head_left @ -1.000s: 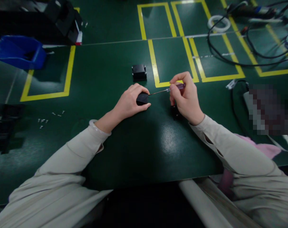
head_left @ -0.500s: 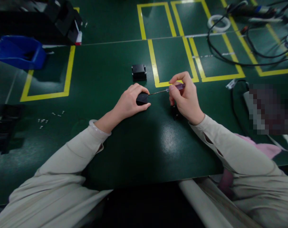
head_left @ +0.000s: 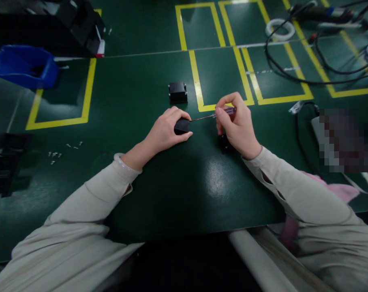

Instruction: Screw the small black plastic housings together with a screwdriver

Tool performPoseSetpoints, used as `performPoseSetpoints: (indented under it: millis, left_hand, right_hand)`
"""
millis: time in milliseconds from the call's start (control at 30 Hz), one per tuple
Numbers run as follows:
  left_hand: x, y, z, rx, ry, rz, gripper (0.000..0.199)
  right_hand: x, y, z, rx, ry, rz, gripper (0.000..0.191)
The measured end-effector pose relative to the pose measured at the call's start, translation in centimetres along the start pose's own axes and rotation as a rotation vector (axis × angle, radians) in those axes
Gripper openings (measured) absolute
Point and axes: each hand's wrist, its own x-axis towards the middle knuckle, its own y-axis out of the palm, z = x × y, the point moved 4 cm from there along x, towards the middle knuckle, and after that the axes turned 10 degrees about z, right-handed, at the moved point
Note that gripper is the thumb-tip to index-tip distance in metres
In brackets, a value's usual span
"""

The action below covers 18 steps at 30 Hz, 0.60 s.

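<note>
My left hand (head_left: 167, 129) is closed around a small black block (head_left: 182, 126) on the green table, thumb and fingers gripping its sides. In my right hand (head_left: 238, 125) is a screwdriver (head_left: 231, 111) with a clear purple handle. Its thin shaft points left, and the tip meets the right end of the block. A second black block (head_left: 178, 93), with small silver screws at its sides, sits just beyond my left hand. Another dark piece (head_left: 223, 142) with silver spots lies below my right hand, partly hidden by it.
Several loose screws (head_left: 54, 154) lie at the left, near black parts (head_left: 4, 162). A blue bin (head_left: 26, 67) stands at the back left. Toward the back right are a white tape roll (head_left: 279, 30) and a black cable (head_left: 305, 81). Yellow tape marks rectangles on the table.
Hardly anything differs. Both hands, the block and the screwdriver keep their places, with only a slight shift of the right fingers on the handle.
</note>
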Motion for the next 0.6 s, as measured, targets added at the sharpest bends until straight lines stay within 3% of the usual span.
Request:
performPoseSetpoints:
  millis: [600]
  left_hand:
    - [-0.05,-0.01,-0.04,0.015,0.019,-0.013,0.030]
  right_hand:
    - [-0.23,-0.02,-0.48,-0.024,0.016,0.020,0.029]
